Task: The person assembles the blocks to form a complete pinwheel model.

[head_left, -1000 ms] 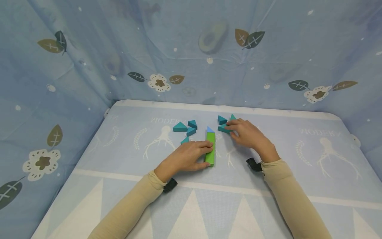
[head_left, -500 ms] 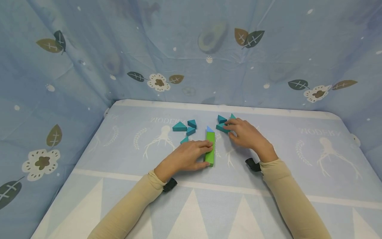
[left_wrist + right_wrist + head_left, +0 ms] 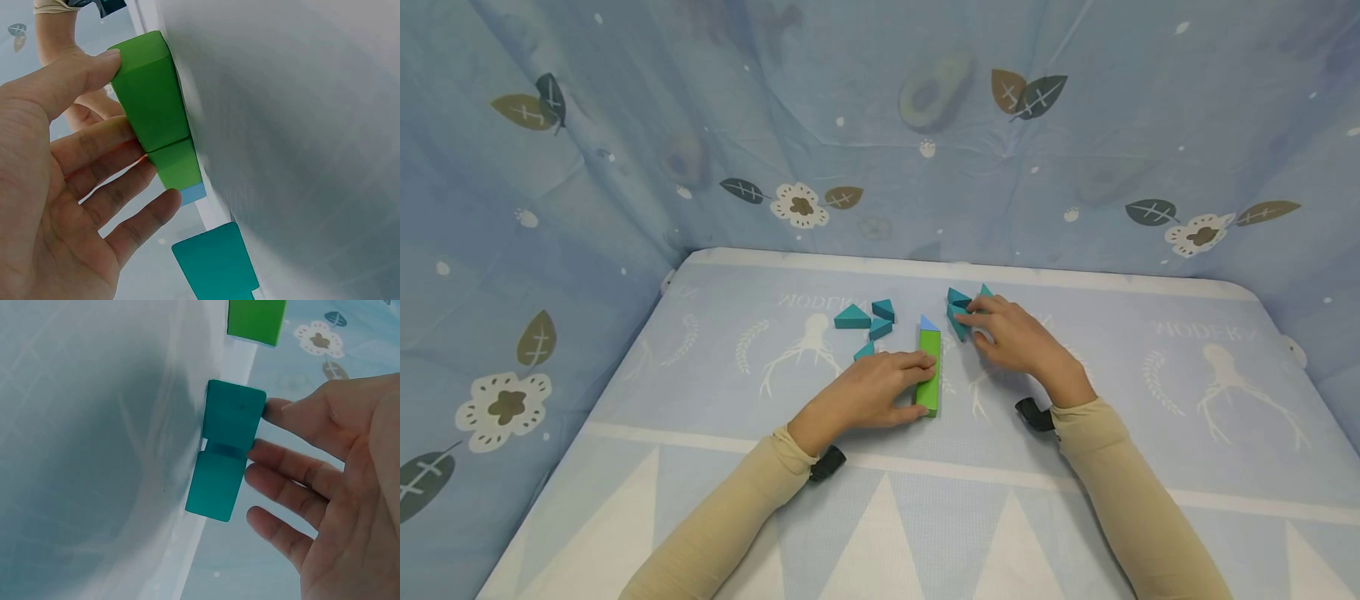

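Note:
A green block row (image 3: 929, 346) lies lengthwise at the table's middle; in the left wrist view a seam parts it into two green blocks (image 3: 150, 94). A light blue triangular block (image 3: 928, 324) touches its far end. My left hand (image 3: 868, 390) rests fingertips on the row, thumb at its near end. To the right, my right hand (image 3: 1022, 337) touches a teal triangular block (image 3: 956, 322) with its fingertips, thumb near it in the right wrist view. Another teal triangle (image 3: 958, 297) adjoins that block at its far side. A third teal piece (image 3: 987, 291) is partly hidden behind the fingers.
Left of the green row lie several teal triangular blocks, among them a larger one (image 3: 852, 318) and one (image 3: 865, 351) partly covered by my left hand. A patterned cloth (image 3: 700, 483) covers the table. Behind it hangs a blue patterned curtain (image 3: 880, 133).
The teal block under my right fingertips has slid slightly left, then turned so one end points toward me. My right hand has shifted slightly left. The left hand and green row stay put.

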### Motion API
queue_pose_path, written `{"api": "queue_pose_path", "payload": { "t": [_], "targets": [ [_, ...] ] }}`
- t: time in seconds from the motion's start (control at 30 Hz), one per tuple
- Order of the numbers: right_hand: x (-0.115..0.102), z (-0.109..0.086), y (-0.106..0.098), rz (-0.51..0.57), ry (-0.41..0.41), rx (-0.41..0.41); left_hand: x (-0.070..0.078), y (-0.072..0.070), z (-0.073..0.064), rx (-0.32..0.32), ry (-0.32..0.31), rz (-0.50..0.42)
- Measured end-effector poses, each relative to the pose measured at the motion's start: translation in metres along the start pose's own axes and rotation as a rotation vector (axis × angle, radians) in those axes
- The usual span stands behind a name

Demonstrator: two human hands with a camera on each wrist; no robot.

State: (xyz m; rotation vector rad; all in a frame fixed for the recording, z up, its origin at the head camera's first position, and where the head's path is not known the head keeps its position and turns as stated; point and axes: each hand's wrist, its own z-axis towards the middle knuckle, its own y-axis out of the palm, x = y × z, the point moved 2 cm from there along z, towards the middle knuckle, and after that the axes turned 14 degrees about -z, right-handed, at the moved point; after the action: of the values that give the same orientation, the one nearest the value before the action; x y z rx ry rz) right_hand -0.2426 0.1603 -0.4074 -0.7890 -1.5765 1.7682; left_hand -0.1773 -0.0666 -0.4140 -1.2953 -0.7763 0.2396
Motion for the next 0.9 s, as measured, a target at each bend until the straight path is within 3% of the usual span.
{"api": "queue_pose_path", "payload": {
  "t": [0.43,0.6,0.73,0.9],
  "targets": [
    [-0.003,0.001,-0.005,-0.006,0.055,0.024,0.001,-0.001,-0.001,-0.005,-0.006,-0.005],
    [0.006,-0.002,-0.01,0.049,0.017,0.03,0.001,-0.001,-0.001,-0.007,-0.007,-0.009],
    [0.006,-0.001,-0.006,0.038,-0.025,0.004,0.001,-0.001,-0.001,-0.017,-0.014,-0.003],
    [0.003,0.0,-0.001,0.018,-0.021,0.001,0.001,-0.001,-0.001,-0.021,-0.016,-0.006]
  ]
}}
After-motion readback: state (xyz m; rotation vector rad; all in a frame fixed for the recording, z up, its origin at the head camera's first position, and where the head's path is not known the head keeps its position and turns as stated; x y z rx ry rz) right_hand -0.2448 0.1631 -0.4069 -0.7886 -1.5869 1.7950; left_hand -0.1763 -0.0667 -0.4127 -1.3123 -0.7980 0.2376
